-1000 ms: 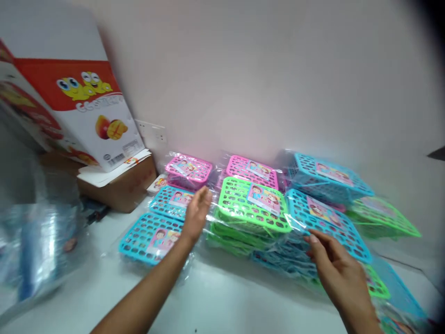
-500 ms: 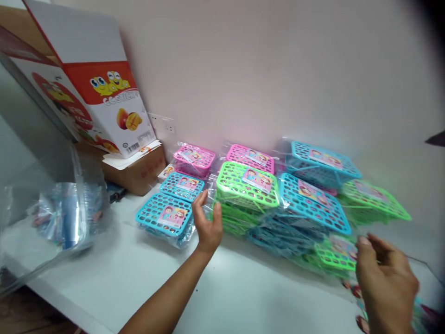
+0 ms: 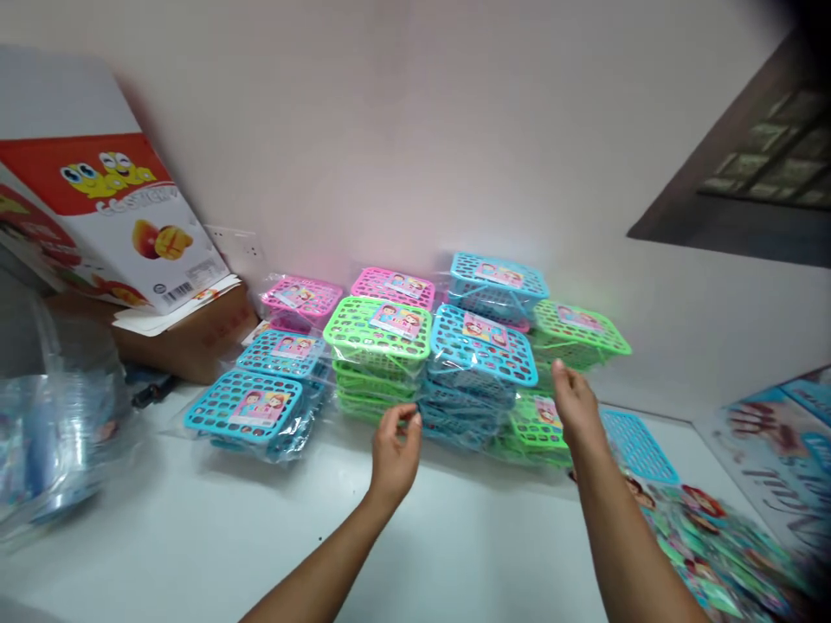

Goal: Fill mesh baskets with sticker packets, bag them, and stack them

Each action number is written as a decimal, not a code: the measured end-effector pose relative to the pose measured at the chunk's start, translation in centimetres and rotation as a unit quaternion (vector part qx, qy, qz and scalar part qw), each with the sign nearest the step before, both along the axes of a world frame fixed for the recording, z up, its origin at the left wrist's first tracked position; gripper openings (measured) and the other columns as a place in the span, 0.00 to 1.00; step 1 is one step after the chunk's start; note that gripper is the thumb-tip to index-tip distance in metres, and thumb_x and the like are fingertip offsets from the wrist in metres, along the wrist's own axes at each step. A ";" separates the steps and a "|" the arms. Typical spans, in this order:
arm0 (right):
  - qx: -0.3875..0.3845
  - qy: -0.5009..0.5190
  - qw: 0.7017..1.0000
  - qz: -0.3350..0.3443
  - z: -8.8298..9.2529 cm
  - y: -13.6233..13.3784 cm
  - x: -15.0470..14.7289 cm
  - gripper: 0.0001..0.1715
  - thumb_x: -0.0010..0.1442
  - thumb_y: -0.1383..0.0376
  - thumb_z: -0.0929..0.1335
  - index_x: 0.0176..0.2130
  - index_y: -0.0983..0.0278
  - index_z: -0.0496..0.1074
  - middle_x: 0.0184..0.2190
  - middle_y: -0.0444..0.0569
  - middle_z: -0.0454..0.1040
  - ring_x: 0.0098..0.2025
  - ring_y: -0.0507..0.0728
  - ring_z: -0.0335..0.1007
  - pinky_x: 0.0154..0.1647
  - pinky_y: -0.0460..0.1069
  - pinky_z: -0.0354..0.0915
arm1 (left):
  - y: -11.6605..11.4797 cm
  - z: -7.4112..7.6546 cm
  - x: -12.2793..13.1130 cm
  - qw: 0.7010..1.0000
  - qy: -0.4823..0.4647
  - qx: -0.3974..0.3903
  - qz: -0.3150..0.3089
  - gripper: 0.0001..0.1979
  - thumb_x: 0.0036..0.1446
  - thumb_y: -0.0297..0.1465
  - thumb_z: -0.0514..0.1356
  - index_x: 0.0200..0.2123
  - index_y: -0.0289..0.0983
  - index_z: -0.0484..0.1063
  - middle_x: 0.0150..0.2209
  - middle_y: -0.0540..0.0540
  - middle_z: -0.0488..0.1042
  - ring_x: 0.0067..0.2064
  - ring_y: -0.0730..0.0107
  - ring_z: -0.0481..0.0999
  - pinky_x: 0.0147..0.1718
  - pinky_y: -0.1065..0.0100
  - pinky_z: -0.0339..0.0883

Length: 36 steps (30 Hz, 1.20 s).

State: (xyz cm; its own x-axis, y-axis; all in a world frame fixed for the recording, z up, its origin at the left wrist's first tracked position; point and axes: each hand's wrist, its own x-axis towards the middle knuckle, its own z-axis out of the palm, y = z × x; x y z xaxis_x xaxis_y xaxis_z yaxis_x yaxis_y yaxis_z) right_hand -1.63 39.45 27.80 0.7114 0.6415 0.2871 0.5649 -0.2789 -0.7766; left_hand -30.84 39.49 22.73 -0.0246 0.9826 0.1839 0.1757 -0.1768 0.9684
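My left hand (image 3: 395,459) is held just in front of the stacks, its fingers curled with a gap to the thumb and nothing visible in it. Behind it stand green plastic baskets (image 3: 377,327) and blue baskets (image 3: 484,346), piled up in clear bags with picture labels on top. My right hand (image 3: 576,405) reaches in at the right end of the piles, fingers apart, near a bagged green basket (image 3: 577,330) and a lower green one (image 3: 540,421). Whether it touches either, I cannot tell.
Pink baskets (image 3: 302,298) and more blue ones (image 3: 243,407) stand to the left. A carton (image 3: 146,234) rests on a brown box (image 3: 214,333). Clear bags (image 3: 58,441) lie at far left. Right of my arm are a blue lattice piece (image 3: 640,446), several bagged items (image 3: 720,545) and a printed box (image 3: 772,459).
The view has swung to the right, bringing the bagged items and printed box into sight. My right hand has moved forward to the right-hand stacks; my left fingers have curled in.
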 end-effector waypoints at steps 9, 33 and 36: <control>-0.057 0.280 0.892 0.351 0.5 0.1 -13.9 0.32 0.56 0.45 0.64 0.51 0.63 0.70 0.50 0.55 0.73 0.47 0.62 0.72 0.42 0.55 0.71 | 12.2 5.0 -5.9 0.959 -0.126 -0.010 0.254 0.35 0.41 0.46 0.67 0.50 0.34 0.64 0.54 0.36 0.67 0.58 0.53 0.65 0.55 0.57 0.59; -0.010 0.206 0.954 0.218 -1.4 0.1 -23.3 0.43 0.58 0.44 0.62 0.65 0.59 0.51 0.57 0.53 0.67 0.55 0.63 0.66 0.56 0.57 0.59 | 7.5 0.7 -8.8 0.919 -0.389 0.011 0.071 0.18 0.50 0.34 0.63 0.46 0.39 0.71 0.42 0.49 0.76 0.45 0.65 0.74 0.49 0.65 0.63; -0.037 0.187 0.967 0.169 -1.0 -2.6 -23.7 0.51 0.58 0.44 0.62 0.68 0.62 0.38 0.63 0.57 0.58 0.63 0.65 0.55 0.61 0.60 0.52 | 4.5 0.7 -8.7 0.912 -0.405 0.005 0.072 0.16 0.52 0.33 0.63 0.45 0.40 0.70 0.40 0.50 0.76 0.43 0.67 0.74 0.47 0.66 0.64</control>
State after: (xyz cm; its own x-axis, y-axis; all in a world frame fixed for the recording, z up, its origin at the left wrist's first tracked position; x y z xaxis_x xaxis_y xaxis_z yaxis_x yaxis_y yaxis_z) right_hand -25.33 36.83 26.82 0.5032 0.8641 -0.0066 0.3163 -0.1912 -0.9292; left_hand -39.59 44.02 23.45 -0.2841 0.9571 0.0575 -0.5734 -0.2177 0.7898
